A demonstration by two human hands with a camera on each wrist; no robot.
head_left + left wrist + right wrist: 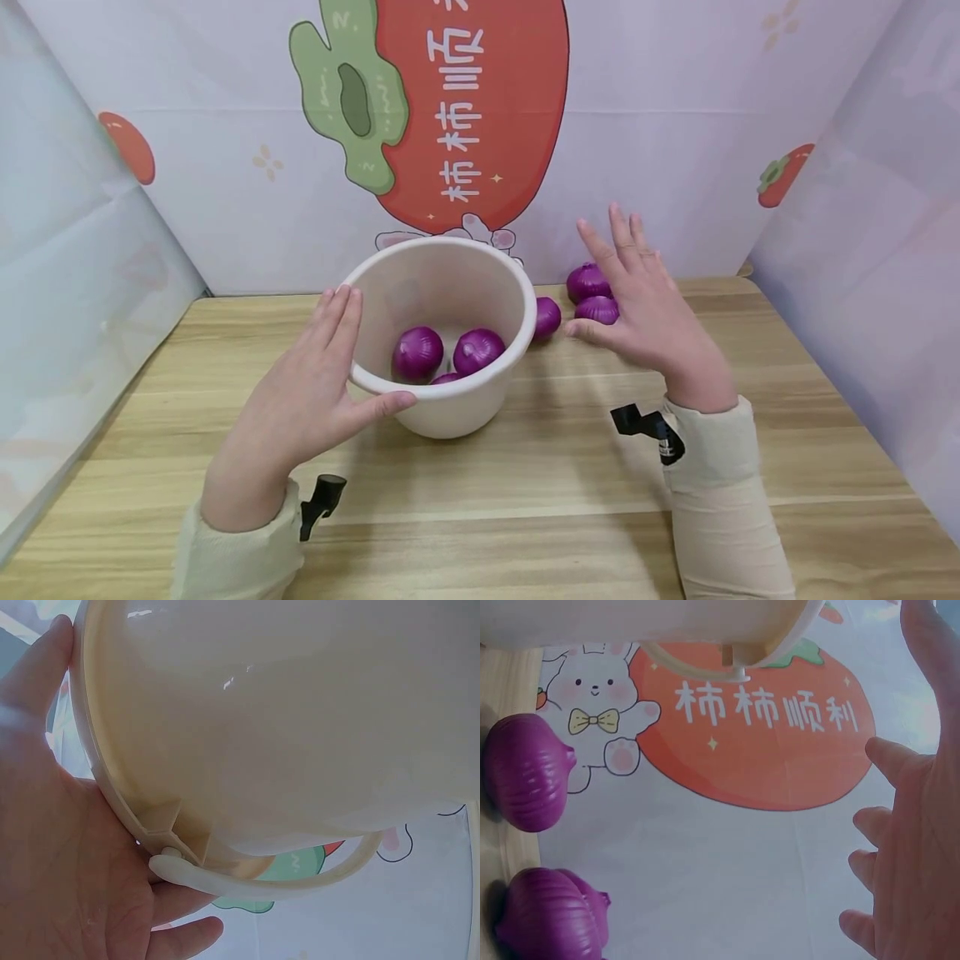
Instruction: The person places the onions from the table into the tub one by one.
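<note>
A white bucket (450, 408) stands on the table, its rim touched on the left by the left hand (300, 396), whose fingers are straight and thumb lies along the front. The left wrist view shows the left palm (67, 855) against the rim beside the handle (285, 886). Inside the bucket are an onion (417, 352), another onion (478, 351) and part of a third. The right hand (645, 308), fingers spread, holds nothing, above and beside two onions (588, 282) on the right. One more onion (547, 318) sits between bucket and right hand.
The wooden table (525, 517) runs back to a printed cloth backdrop (645, 150), with cloth walls on the left and right. In the right wrist view, purple onions (529, 772) lie near the table's back edge, below the bucket (630, 619).
</note>
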